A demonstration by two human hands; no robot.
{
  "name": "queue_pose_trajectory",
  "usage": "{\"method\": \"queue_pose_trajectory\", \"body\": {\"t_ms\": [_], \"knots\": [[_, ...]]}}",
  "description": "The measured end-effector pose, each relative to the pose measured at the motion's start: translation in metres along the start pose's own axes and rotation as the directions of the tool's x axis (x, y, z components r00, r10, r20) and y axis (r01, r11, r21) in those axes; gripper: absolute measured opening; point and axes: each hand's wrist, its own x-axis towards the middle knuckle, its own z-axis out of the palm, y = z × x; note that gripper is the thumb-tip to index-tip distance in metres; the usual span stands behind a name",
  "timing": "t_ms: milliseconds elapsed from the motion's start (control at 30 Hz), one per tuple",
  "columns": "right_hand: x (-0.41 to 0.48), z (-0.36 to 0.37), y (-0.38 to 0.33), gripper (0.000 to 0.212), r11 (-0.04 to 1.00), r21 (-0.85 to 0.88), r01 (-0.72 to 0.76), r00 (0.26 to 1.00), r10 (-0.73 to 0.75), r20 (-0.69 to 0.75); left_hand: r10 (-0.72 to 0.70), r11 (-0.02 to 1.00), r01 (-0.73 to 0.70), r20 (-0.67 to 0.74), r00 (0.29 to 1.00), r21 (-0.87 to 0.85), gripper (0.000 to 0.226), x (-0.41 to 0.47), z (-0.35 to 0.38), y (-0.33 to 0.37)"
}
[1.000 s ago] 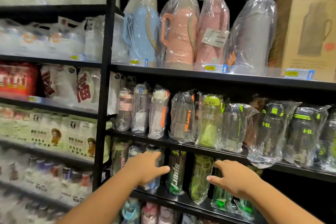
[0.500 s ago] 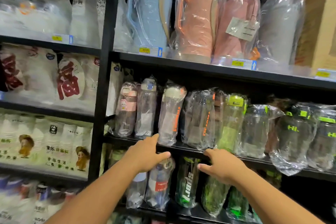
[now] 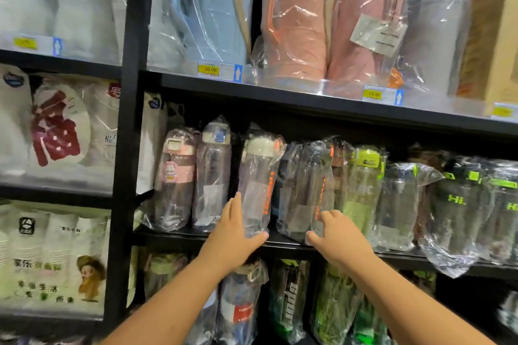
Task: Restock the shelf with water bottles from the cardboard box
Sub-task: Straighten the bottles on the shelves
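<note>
I have both hands up at the middle shelf (image 3: 288, 249), where the wrapped water bottles stand in a row. My left hand (image 3: 232, 235) is flat and relaxed: its fingers lie straight up the left side of the white-capped bottle (image 3: 259, 185), and its thumb stretches under the bottle's base along the shelf edge. My right hand (image 3: 336, 241) touches the plastic of the dark bottle with orange lettering (image 3: 305, 190) just beside it. Its fingers are bent against the wrap and its thumb is spread – I cannot tell whether it actually grips. A green-lidded bottle (image 3: 361, 190) stands to the right, and bagged pink jugs (image 3: 297, 22) sit on the shelf above.
</note>
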Motion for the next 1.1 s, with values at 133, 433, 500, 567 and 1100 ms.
{"method": "queue_pose_trajectory", "body": {"t_ms": [133, 433, 500, 567, 1100], "knots": [[0.010, 0.010, 0.003, 0.059, 0.996, 0.083, -0.010, 0.998, 0.015, -0.055, -0.032, 0.993, 0.026, -0.054, 0.998, -0.117, 0.128, 0.015, 0.010, 0.010], [0.015, 0.039, 0.010, 0.080, 0.922, 0.372, 0.106, 0.948, 0.019, -0.317, -0.084, 0.987, 0.052, -0.209, 0.974, -0.153, 0.134, 0.032, 0.036, 0.022], [0.016, 0.044, 0.009, 0.088, 0.892, 0.434, 0.127, 0.950, 0.016, -0.310, -0.101, 0.982, 0.054, -0.257, 0.961, -0.182, 0.130, 0.034, 0.042, 0.026], [0.017, 0.050, 0.006, 0.091, 0.866, 0.466, 0.182, 0.940, -0.015, -0.341, -0.114, 0.980, 0.058, -0.297, 0.948, -0.193, 0.129, 0.037, 0.048, 0.028], [0.030, 0.064, -0.003, 0.121, 0.829, 0.517, 0.211, 0.920, 0.011, -0.393, -0.254, 0.949, 0.157, -0.366, 0.896, -0.273, 0.099, 0.074, 0.056, -0.002]]}}
